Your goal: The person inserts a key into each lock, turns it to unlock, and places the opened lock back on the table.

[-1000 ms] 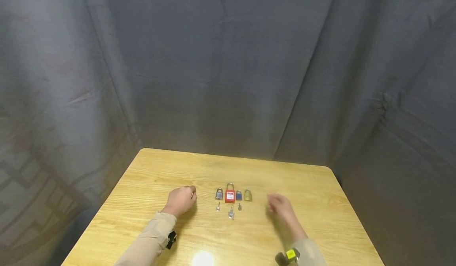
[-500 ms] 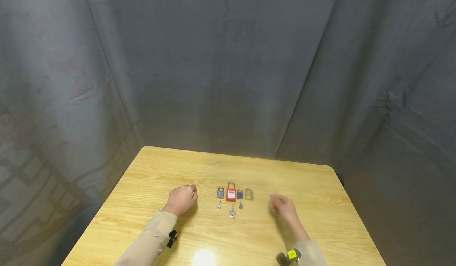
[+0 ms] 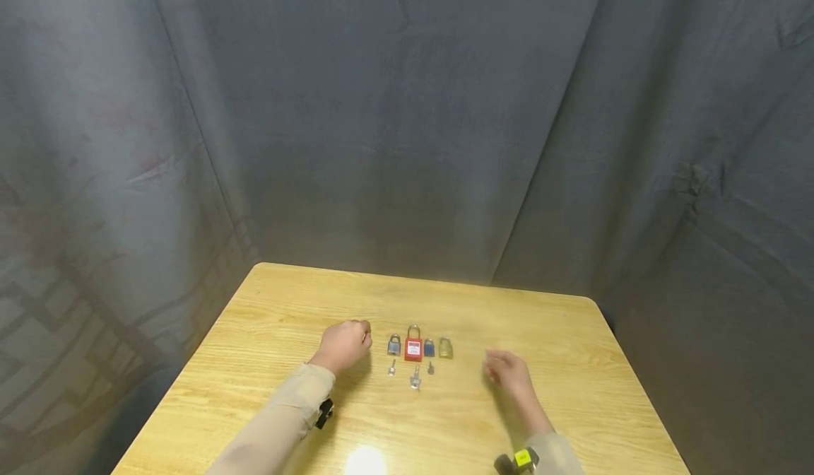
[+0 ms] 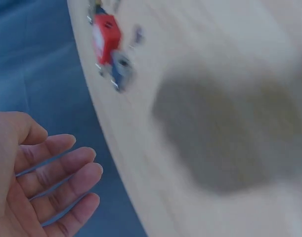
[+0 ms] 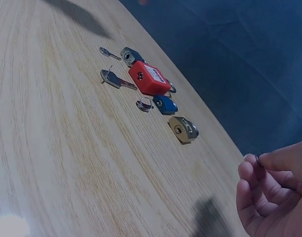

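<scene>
Padlocks (image 3: 418, 348) lie between left hand (image 3: 346, 345) and right hand (image 3: 506, 372) — both loosely curled, empty.

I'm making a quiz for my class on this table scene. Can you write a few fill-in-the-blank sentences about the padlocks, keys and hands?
1. The row on the table holds ____ padlocks.
2. The tallest padlock is ____ in colour.
3. In front of the row lie ____ keys; the middle key sits nearest the person.
4. The padlock closest to the left hand is ____.

Missing words: four; red; three; grey
</scene>
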The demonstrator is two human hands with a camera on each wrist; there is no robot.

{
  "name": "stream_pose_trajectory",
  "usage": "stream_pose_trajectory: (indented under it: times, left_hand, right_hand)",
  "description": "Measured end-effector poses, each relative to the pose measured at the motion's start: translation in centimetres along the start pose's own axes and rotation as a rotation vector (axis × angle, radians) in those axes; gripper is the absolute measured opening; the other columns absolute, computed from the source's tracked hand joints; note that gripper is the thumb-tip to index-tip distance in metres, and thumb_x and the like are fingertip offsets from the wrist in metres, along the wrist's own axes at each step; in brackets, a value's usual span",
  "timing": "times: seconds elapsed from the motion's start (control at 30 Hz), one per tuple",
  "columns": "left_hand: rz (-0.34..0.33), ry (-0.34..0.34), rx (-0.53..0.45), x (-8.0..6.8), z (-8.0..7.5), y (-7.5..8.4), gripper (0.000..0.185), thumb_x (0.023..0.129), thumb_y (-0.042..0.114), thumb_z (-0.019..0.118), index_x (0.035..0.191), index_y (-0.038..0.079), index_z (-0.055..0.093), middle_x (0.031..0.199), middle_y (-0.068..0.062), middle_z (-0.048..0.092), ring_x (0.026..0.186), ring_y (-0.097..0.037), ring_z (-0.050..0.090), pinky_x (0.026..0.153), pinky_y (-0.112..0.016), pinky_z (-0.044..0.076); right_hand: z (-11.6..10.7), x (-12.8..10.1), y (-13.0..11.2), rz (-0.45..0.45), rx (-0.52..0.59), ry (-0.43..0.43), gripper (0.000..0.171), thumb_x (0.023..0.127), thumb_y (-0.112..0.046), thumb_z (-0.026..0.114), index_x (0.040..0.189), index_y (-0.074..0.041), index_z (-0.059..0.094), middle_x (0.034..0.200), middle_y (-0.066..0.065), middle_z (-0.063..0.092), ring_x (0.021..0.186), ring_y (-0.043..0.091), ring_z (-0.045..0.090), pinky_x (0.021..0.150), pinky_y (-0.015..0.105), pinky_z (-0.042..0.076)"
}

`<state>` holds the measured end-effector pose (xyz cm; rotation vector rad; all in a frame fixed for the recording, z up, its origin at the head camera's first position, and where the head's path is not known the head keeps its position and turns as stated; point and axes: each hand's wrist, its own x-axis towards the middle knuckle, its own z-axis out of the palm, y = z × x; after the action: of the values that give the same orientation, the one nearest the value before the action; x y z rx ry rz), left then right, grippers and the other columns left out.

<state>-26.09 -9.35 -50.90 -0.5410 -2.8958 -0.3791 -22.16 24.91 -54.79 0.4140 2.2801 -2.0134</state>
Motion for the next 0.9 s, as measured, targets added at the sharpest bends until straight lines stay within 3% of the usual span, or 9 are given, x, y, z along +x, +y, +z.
stream_pose_trajectory:
  times: [0.17, 0.27, 0.37, 0.43, 0.6, 0.73, 0.9]
  left_hand:
    - [0.139, -0.018, 0.007, 3.1, 0.7, 4.7, 0.016, 0.090, 0.016, 0.059, 0.074, 0.015, 0.062, 0.062, 0.006, 0.057, 0.052, -0.006, 0.048, 0.047, -0.021, 0.045]
    - [0.239, -0.036, 0.043, 4.4, 2.7, 7.5, 0.012, 0.089, 0.017, 0.063, 0.076, 0.017, 0.064, 0.068, 0.008, 0.060, 0.059, -0.006, 0.054, 0.056, -0.021, 0.050]
    - [0.312, -0.034, 0.126, 4.8, 5.0, 9.6, 0.004, 0.088, 0.019, 0.065, 0.087, 0.020, 0.069, 0.084, 0.008, 0.068, 0.076, -0.008, 0.063, 0.070, -0.024, 0.054]
    - [0.318, -0.049, 0.177, 4.7, 6.4, 10.5, 0.012, 0.089, 0.019, 0.065, 0.099, 0.021, 0.070, 0.100, 0.007, 0.070, 0.091, -0.011, 0.065, 0.080, -0.029, 0.055]
    - [0.247, -0.141, 0.264, 3.9, 8.3, 11.6, 0.034, 0.094, 0.018, 0.057, 0.127, 0.023, 0.061, 0.133, 0.005, 0.060, 0.120, -0.015, 0.057, 0.103, -0.038, 0.046]
    - [0.226, -0.162, 0.311, 3.4, 8.7, 11.8, 0.034, 0.092, 0.018, 0.059, 0.125, 0.024, 0.062, 0.135, 0.007, 0.058, 0.124, -0.013, 0.055, 0.107, -0.038, 0.043]
    - [0.257, -0.126, 0.311, 3.0, 9.4, 11.9, 0.026, 0.086, 0.015, 0.067, 0.111, 0.022, 0.067, 0.119, 0.004, 0.064, 0.112, -0.014, 0.060, 0.099, -0.034, 0.049]
  right_hand:
    - [0.2, 0.0, 0.3, -0.005, 0.078, 0.008, 0.034, 0.097, -0.007, 0.052, 0.125, 0.012, 0.048, 0.083, 0.006, 0.059, 0.071, 0.013, 0.054, 0.066, 0.024, 0.052]
    - [0.6, -0.2, 0.3, -0.016, 0.099, 0.004, 0.036, 0.097, -0.006, 0.051, 0.127, 0.013, 0.046, 0.085, 0.006, 0.058, 0.071, 0.013, 0.054, 0.066, 0.023, 0.053]
    - [1.2, -0.6, 0.2, -0.025, 0.110, -0.008, 0.036, 0.097, -0.008, 0.050, 0.128, 0.012, 0.045, 0.088, 0.007, 0.057, 0.074, 0.013, 0.054, 0.068, 0.023, 0.053]
    - [1.5, -0.8, 0.2, -0.046, 0.094, -0.018, 0.037, 0.098, -0.009, 0.050, 0.127, 0.013, 0.045, 0.090, 0.007, 0.056, 0.075, 0.013, 0.054, 0.068, 0.024, 0.053]
    - [2.4, -1.3, 0.2, -0.031, 0.211, -0.037, 0.037, 0.097, -0.008, 0.051, 0.128, 0.012, 0.044, 0.088, 0.003, 0.055, 0.072, 0.011, 0.053, 0.068, 0.024, 0.053]
    - [2.8, -1.4, 0.2, -0.014, 0.255, -0.034, 0.035, 0.097, -0.007, 0.051, 0.127, 0.011, 0.044, 0.089, 0.004, 0.055, 0.073, 0.011, 0.053, 0.069, 0.025, 0.053]
    - [2.7, -1.6, 0.2, -0.026, 0.145, -0.023, 0.036, 0.098, -0.010, 0.049, 0.128, 0.010, 0.044, 0.092, 0.007, 0.056, 0.079, 0.016, 0.054, 0.073, 0.029, 0.054]
